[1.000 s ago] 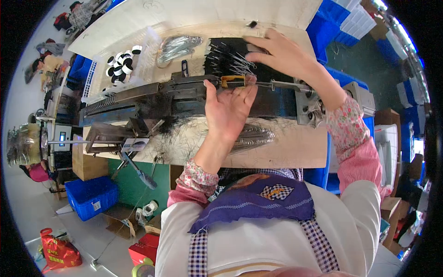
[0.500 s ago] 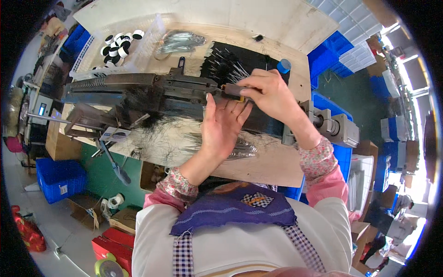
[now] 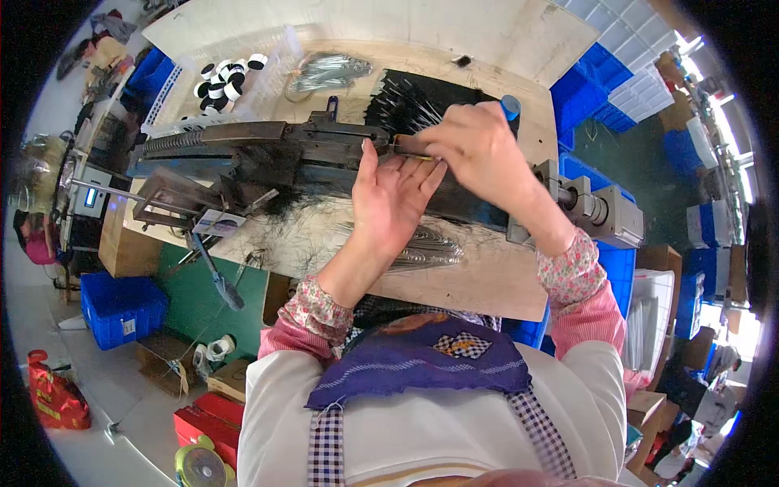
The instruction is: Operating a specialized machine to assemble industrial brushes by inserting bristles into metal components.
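Both hands have drawn together since a second ago: the right hand (image 3: 479,150), which was reaching out toward the far black bristle bundle (image 3: 418,101), is now pulled back to the long dark machine (image 3: 268,154) and is meeting the left hand (image 3: 393,199) at the same spot on its rail. From where I am standing, the right hand is closing its thumb and fingers around a thin yellowish rod or strip (image 3: 410,146), pinching it at its near end, while the piece is lying along the machine's top just ahead of those fingertips. The left hand is lying flat and open, fingers stretched forward and pressing against the machine's body right under the right hand; it is gripping nothing that I can make out.

Below the left wrist a heap of silvery wire pieces (image 3: 426,247) is resting on the wooden tabletop (image 3: 479,284), and loose dark fibres (image 3: 284,207) are spreading out to the left of that hand. Well beyond both hands, black-and-white rolls (image 3: 227,73) are sitting near the far edge.

To my eye, feeding the strip in well is asking for a steady pinch close to the tip, the piece kept in line with the rail, and the flat hand bracing so the strip is not buckling or snagging the fibres.
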Action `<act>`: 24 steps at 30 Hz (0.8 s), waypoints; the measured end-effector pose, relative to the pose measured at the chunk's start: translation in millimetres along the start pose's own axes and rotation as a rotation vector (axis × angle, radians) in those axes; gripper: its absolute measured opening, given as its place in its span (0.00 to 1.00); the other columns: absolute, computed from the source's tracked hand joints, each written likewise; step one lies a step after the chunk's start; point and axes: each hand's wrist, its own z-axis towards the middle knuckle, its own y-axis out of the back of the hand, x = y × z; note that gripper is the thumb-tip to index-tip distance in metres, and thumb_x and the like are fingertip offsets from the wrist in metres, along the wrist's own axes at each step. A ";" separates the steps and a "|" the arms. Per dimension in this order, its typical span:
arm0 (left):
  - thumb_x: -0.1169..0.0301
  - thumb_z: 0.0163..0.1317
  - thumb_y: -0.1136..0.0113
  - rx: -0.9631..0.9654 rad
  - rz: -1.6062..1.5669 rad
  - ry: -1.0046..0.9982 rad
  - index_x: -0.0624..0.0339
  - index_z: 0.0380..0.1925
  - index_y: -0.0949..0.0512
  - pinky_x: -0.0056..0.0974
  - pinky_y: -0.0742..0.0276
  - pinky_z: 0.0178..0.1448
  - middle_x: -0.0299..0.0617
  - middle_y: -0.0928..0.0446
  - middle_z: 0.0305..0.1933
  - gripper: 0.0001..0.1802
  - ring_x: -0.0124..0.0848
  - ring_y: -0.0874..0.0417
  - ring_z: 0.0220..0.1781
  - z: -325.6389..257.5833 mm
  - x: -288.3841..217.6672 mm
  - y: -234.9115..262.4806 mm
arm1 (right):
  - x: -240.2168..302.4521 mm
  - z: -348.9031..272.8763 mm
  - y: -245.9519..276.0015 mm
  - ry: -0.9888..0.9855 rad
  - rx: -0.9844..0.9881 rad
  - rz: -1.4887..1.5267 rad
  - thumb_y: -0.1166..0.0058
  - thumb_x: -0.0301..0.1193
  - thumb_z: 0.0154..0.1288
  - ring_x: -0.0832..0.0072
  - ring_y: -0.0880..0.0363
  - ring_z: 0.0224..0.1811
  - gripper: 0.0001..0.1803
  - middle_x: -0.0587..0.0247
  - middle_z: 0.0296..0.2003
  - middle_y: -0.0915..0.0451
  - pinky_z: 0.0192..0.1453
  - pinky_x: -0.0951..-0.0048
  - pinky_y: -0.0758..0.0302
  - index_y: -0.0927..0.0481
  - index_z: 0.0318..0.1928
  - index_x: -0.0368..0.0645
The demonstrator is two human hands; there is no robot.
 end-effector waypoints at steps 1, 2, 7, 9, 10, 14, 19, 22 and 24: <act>0.44 0.70 0.64 -0.001 0.003 0.005 0.77 0.46 0.35 0.50 0.47 0.75 0.57 0.30 0.50 0.37 0.49 0.33 0.63 4.3 -0.9 13.9 | 8.3 -1.3 -1.8 0.071 -0.025 -0.009 0.42 0.30 0.53 0.70 0.23 0.34 0.04 0.69 0.26 0.25 0.48 0.68 0.35 0.18 0.31 0.48; 0.43 0.69 0.62 0.188 -0.077 0.060 0.74 0.49 0.35 0.47 0.43 0.73 0.55 0.30 0.53 0.36 0.45 0.32 0.63 14.5 -3.1 39.5 | 13.3 -0.4 -6.2 0.080 -0.027 -0.051 0.43 0.30 0.54 0.70 0.24 0.34 0.05 0.69 0.25 0.26 0.46 0.67 0.34 0.19 0.33 0.48; 0.43 0.69 0.62 0.073 0.068 -0.013 0.71 0.52 0.34 0.45 0.40 0.70 0.51 0.29 0.54 0.36 0.41 0.31 0.61 -6.9 -4.6 16.5 | 13.3 12.6 23.5 -0.302 -0.107 0.215 0.48 0.31 0.61 0.50 0.20 0.30 0.08 0.51 0.25 0.21 0.31 0.55 0.25 0.25 0.40 0.42; 0.43 0.69 0.63 0.068 0.054 -0.042 0.70 0.52 0.34 0.46 0.41 0.70 0.49 0.29 0.54 0.35 0.40 0.30 0.58 -6.9 -4.7 17.4 | 28.3 8.9 25.2 -0.351 -0.004 0.072 0.48 0.29 0.60 0.50 0.20 0.28 0.10 0.49 0.22 0.21 0.30 0.55 0.24 0.26 0.41 0.41; 0.44 0.70 0.63 0.089 0.075 -0.053 0.69 0.49 0.32 0.45 0.41 0.70 0.47 0.28 0.51 0.34 0.39 0.29 0.57 -5.8 -4.4 18.9 | 30.3 6.7 20.2 -0.306 0.078 -0.015 0.48 0.28 0.58 0.50 0.19 0.28 0.10 0.48 0.22 0.21 0.31 0.55 0.23 0.26 0.40 0.39; 0.45 0.71 0.63 0.032 0.045 -0.022 0.67 0.41 0.28 0.44 0.38 0.66 0.43 0.26 0.41 0.31 0.39 0.27 0.51 -5.4 -9.9 13.7 | 35.2 4.2 3.8 -0.152 0.222 -0.200 0.47 0.25 0.52 0.54 0.18 0.26 0.09 0.49 0.21 0.21 0.26 0.59 0.23 0.27 0.34 0.34; 0.47 0.70 0.60 -0.045 0.115 0.010 0.66 0.40 0.28 0.44 0.36 0.64 0.42 0.26 0.40 0.29 0.39 0.26 0.50 -4.0 -11.9 4.8 | 33.1 4.1 -9.3 -0.021 0.147 -0.362 0.45 0.27 0.49 0.59 0.17 0.23 0.09 0.52 0.20 0.21 0.23 0.66 0.21 0.27 0.29 0.33; 0.51 0.71 0.58 0.029 0.261 0.001 0.64 0.45 0.29 0.42 0.37 0.65 0.41 0.27 0.45 0.24 0.35 0.28 0.53 2.6 -10.9 12.3 | 21.9 -1.6 -8.6 -0.033 0.121 -0.356 0.47 0.27 0.52 0.59 0.17 0.24 0.08 0.54 0.20 0.20 0.23 0.66 0.22 0.27 0.30 0.34; 0.53 0.71 0.57 -0.032 0.271 -0.025 0.62 0.45 0.29 0.41 0.37 0.65 0.40 0.27 0.47 0.21 0.34 0.28 0.53 0.2 -0.3 14.5 | 24.0 -11.3 -4.6 -0.097 0.160 -0.231 0.48 0.27 0.55 0.55 0.17 0.28 0.10 0.50 0.25 0.19 0.27 0.62 0.20 0.28 0.37 0.35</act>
